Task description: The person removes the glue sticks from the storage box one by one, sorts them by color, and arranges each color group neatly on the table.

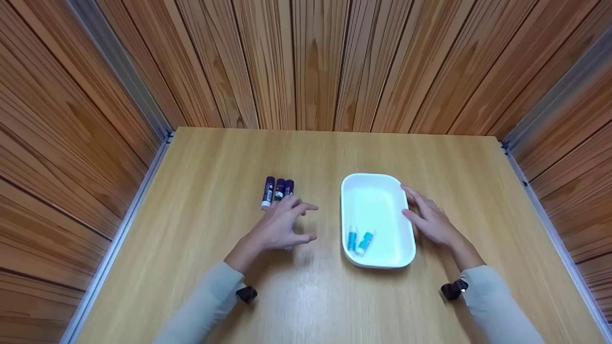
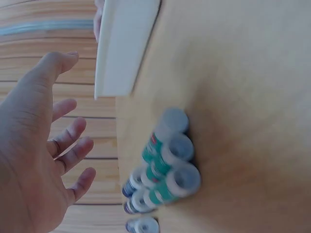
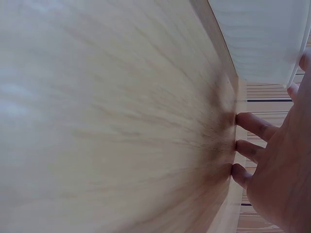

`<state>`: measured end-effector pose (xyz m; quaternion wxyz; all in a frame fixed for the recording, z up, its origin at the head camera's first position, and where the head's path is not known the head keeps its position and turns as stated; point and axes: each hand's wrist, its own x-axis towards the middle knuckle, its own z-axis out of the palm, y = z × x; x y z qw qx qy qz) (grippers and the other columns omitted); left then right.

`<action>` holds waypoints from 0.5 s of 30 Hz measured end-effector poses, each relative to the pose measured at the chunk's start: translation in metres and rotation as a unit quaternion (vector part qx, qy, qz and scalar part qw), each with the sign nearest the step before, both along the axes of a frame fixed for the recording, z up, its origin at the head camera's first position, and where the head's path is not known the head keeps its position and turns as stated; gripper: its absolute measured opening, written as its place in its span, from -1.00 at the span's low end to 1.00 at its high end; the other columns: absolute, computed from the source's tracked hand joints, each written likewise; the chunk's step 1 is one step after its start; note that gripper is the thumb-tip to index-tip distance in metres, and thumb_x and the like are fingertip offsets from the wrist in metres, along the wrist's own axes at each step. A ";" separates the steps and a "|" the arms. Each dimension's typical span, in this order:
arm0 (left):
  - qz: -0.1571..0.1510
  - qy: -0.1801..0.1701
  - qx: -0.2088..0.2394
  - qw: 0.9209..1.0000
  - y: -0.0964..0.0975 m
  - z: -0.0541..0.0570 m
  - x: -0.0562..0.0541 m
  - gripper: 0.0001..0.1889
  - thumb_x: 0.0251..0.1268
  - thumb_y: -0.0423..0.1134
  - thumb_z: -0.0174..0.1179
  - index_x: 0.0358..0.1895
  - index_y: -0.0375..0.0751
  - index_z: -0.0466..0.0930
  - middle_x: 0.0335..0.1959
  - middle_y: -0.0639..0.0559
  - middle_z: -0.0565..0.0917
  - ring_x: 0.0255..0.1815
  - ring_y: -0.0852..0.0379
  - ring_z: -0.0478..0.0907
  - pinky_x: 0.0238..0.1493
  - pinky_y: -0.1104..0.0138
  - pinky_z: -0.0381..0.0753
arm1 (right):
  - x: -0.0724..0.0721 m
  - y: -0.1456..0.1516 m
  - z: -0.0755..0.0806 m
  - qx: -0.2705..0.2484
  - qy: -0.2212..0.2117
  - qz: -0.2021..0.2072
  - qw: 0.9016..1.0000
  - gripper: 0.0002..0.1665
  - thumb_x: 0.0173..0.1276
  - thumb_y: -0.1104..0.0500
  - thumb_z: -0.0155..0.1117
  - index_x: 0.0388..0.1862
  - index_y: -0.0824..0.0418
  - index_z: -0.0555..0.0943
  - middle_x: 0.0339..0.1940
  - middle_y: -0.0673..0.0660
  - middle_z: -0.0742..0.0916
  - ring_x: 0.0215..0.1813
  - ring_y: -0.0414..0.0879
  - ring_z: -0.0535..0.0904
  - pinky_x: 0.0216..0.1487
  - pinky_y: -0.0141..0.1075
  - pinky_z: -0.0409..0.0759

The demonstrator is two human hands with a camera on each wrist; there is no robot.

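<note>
My left hand [image 1: 282, 227] hovers palm down with spread fingers over a group of glue sticks, holding nothing. Three dark purple glue sticks [image 1: 268, 193] with white ends lie side by side just beyond it. Nearer the wrist, three teal-labelled glue sticks [image 2: 167, 187] show in the left wrist view, mostly hidden under the hand in the head view. My right hand [image 1: 431, 220] touches the right rim of a white tray [image 1: 346, 210] with thumb and forefinger. Its other fingers [image 3: 250, 150] rest on the table. Inside the tray lie two teal glue sticks [image 1: 365, 243] near the front left corner.
The wooden table [image 1: 306, 296] carries the tray right of centre and the glue sticks left of centre. Wood-panelled walls [image 1: 315, 62] rise behind and on both sides, with metal rails [image 1: 119, 239] along the table's side edges.
</note>
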<state>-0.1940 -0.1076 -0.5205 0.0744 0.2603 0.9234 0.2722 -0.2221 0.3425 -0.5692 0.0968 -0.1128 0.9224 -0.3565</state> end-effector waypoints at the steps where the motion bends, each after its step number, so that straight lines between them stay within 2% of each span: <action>1: -0.003 -0.002 -0.004 1.000 0.004 0.002 -0.001 -0.28 0.41 0.21 0.51 0.59 0.19 0.58 0.25 -0.04 0.64 0.28 -0.06 0.58 0.32 -0.05 0.57 | 0.000 0.000 0.000 -0.001 -0.001 -0.001 1.000 -0.13 0.82 -0.18 0.09 0.93 -0.18 0.01 0.84 0.35 0.38 0.84 0.51 0.09 0.64 0.67 -0.07; 10: -0.026 -0.026 -0.024 0.999 0.032 0.012 -0.004 -0.26 0.44 0.27 0.46 0.62 0.23 0.54 0.33 0.01 0.63 0.35 0.00 0.56 0.43 -0.03 0.54 | 0.000 -0.001 -0.001 -0.004 0.003 -0.002 1.000 -0.14 0.82 -0.16 0.09 0.92 -0.17 0.03 0.83 0.36 0.39 0.85 0.49 0.10 0.67 0.66 -0.10; 15: -0.041 -0.023 -0.024 0.999 0.047 0.017 -0.004 -0.26 0.44 0.28 0.45 0.62 0.26 0.53 0.35 0.02 0.62 0.34 0.02 0.56 0.39 0.02 0.59 | 0.000 -0.001 -0.001 0.001 -0.001 -0.004 1.000 -0.13 0.82 -0.17 0.09 0.93 -0.20 0.01 0.84 0.35 0.38 0.85 0.50 0.08 0.66 0.65 -0.09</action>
